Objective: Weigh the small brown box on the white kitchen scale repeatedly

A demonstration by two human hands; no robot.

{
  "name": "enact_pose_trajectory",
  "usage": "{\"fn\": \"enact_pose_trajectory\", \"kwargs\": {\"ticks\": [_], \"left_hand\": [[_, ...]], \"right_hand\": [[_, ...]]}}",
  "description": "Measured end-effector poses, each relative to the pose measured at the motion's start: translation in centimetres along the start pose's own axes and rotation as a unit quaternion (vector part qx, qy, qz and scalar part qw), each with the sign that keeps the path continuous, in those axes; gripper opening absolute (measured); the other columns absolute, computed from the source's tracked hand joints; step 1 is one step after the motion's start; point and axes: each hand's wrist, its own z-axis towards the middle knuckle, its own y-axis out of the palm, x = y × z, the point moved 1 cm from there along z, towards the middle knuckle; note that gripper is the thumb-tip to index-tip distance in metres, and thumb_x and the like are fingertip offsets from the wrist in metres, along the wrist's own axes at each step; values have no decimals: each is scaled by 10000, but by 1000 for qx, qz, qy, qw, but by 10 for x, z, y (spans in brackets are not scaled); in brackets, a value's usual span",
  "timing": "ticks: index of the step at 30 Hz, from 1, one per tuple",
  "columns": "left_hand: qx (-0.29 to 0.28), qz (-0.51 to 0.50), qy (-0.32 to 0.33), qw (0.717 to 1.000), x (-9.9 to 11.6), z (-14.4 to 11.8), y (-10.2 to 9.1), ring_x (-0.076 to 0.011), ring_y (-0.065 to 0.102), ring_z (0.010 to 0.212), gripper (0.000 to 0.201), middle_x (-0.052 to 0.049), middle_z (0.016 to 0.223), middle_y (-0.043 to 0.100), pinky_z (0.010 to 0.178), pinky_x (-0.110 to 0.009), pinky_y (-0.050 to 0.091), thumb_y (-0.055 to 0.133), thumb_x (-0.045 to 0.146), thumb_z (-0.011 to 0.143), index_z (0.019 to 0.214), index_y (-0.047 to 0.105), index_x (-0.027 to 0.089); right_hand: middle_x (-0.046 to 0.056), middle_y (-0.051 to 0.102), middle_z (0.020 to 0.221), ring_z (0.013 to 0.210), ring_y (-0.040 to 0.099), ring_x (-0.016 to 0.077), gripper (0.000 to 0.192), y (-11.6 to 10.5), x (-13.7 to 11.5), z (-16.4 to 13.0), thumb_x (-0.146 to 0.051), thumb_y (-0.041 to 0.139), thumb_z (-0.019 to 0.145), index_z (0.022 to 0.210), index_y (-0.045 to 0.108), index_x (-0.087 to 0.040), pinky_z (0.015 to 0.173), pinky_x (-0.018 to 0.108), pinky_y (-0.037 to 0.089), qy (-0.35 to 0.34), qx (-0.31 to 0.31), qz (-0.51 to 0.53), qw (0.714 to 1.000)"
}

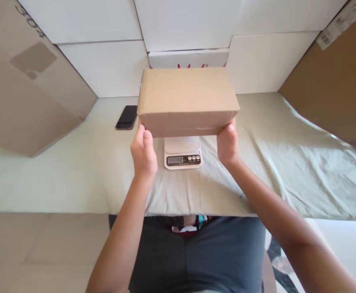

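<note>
Cardboard box above scale on cloth-covered table.

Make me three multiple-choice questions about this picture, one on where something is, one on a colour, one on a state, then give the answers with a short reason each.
1. Where does the phone lie?
A. On the cloth, left of the box
B. On top of the scale
C. In the right hand

2. What colour is the held box?
A. Red
B. Plain brown
C. Blue

3. How is the box held?
A. By one hand only
B. By nobody; it lies on the floor
C. By both hands, above the scale

Answers: 1 A, the dark phone lies flat on the pale cloth. 2 B, it is bare cardboard. 3 C, the left hand and the right hand grip its lower corners.
</note>
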Motion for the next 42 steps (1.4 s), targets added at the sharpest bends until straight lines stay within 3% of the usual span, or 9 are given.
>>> {"fn": "enact_pose_trajectory", "kwargs": {"ticks": [3,7,10,14,17,22,31,36,42], "left_hand": [[-12,-22,41,999,-7,38,7,-332,408,1622,845,-97,1631,576,1346,-460,316,485,828,937,1546,608,255],[-30,-82,39,995,-57,83,24,-269,352,1655,865,-81,1675,533,1355,-401,280,523,849,903,1535,606,265],[-20,-107,-1,994,-95,97,31,-249,390,1637,874,-105,1700,506,1349,-394,285,527,829,911,1551,579,236],[-13,-122,-52,991,-119,100,30,-221,401,1630,776,-107,1727,462,1345,-383,281,496,720,980,1571,548,220],[-2,-132,-95,987,-126,102,27,-214,427,1615,680,-101,1717,478,1332,-383,306,467,639,1022,1560,563,235],[-11,-144,-149,978,-131,107,26,-238,437,1610,708,-138,1722,462,1336,-393,295,420,685,1028,1550,582,234],[-29,-164,-90,982,-135,107,31,-226,433,1613,667,-108,1710,487,1326,-380,335,505,640,999,1510,605,222],[17,-137,-106,985,-135,106,27,-219,293,1675,850,-146,1792,311,1351,-345,272,513,689,985,1634,450,142],[-20,-143,-142,979,-130,104,29,-241,372,1645,770,-127,1704,492,1368,-410,243,419,713,1019,1575,545,196]], "right_hand": [[-41,614,1563,1701,292,282,735,11,16,37,-841,422,891,1458,569,-398,1424,484,278,-7,29,29,999],[-2,660,1497,1636,416,325,787,25,71,83,-843,524,836,1450,573,-354,1403,565,310,23,22,80,996],[18,669,1498,1570,505,324,815,32,105,94,-783,637,800,1473,544,-334,1386,569,345,52,19,106,993],[20,651,1538,1543,538,305,813,34,125,87,-727,708,762,1455,554,-331,1383,523,353,67,23,112,991],[24,644,1554,1549,530,289,774,31,133,85,-720,694,762,1415,588,-319,1378,496,352,74,1,109,991],[20,650,1551,1555,516,270,778,27,144,90,-718,666,754,1414,577,-315,1369,485,355,93,-18,100,990],[29,684,1477,1460,582,304,579,27,140,88,-514,665,774,1305,605,-293,1350,555,362,120,14,103,987],[7,651,1538,1515,535,278,576,19,136,86,-555,644,784,1306,603,-315,1370,522,348,110,24,100,989],[32,687,1485,1489,547,313,618,20,126,76,-577,710,765,1312,617,-305,1369,540,358,109,-10,49,993]]}}
